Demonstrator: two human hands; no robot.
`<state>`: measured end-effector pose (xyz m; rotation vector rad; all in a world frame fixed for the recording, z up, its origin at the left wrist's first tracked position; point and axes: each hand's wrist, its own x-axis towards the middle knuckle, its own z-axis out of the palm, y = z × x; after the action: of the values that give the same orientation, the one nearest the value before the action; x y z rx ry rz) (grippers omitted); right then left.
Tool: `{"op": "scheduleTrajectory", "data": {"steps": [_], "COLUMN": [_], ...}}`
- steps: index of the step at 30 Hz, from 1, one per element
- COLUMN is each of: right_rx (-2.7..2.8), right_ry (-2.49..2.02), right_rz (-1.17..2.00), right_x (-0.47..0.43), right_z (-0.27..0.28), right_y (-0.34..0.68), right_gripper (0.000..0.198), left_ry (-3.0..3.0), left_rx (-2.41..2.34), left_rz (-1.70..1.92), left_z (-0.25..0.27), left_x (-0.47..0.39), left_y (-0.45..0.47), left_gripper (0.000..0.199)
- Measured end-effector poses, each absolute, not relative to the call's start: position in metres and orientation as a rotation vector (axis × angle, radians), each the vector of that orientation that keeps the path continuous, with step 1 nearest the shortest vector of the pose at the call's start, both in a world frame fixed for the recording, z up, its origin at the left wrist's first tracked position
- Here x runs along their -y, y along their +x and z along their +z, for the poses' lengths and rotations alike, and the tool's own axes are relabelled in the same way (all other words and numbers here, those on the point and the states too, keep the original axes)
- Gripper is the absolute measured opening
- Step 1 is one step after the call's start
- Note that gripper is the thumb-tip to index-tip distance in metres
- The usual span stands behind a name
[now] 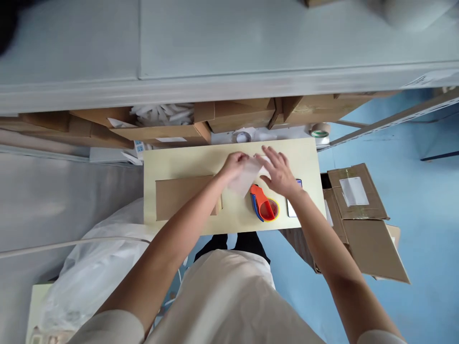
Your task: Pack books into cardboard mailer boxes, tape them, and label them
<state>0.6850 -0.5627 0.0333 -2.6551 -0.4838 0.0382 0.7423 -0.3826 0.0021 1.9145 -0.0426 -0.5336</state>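
One translucent sheet (247, 177), slanting diagonally

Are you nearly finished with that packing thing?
Not yet. Both hands, left hand and right hand, hold a thin white bag over the table. The cardboard lies flat, unfolded, and the tape dispenser sits untouched beside it.

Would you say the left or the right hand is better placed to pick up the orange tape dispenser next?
Probably the right hand: it lies flat on the white packet, directly above the tape dispenser, while the left hand grips the packet's far end.
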Motion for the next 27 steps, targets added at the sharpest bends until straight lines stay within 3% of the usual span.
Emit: {"op": "scheduleTrajectory", "data": {"steps": [3,7,11,15,18,23,27], "right_rx": [0.607,0.559,0.495,0.421,0.425,0.257,0.345], "right_ry": [-2.488,-2.481,-2.615,-2.704,-2.736,-2.713,-2.524], "right_rz": [0.048,0.186,0.321,0.316,0.153,-0.422,-0.321], "right_x": [0.540,0.520,0.502,0.484,0.469,0.429,0.387], "right_z": [0.058,0.091,0.126,0.149,0.158,0.167,0.167], "right_y": [0.662,0.636,0.616,0.598,0.582,0.550,0.525], "right_gripper": [0.029,0.019,0.018,0.020,0.022,0.041,0.025], "left_ry": [1.764,1.638,1.501,1.532,1.570,1.569,1.463], "left_rx": [0.044,0.076,0.174,0.097,0.056,-0.048,-0.041], "left_rz": [-0.698,-0.611,-0.583,-0.412,-0.308,-0.147,-0.112], "left_z": [0.024,0.066,0.098,0.103,0.099,0.103,0.112], "left_x": [0.368,0.320,0.277,0.260,0.256,0.249,0.245], "left_y": [0.709,0.660,0.616,0.589,0.578,0.565,0.553], "left_gripper": [0.027,0.049,0.056,0.040,0.034,0.036,0.036]}}
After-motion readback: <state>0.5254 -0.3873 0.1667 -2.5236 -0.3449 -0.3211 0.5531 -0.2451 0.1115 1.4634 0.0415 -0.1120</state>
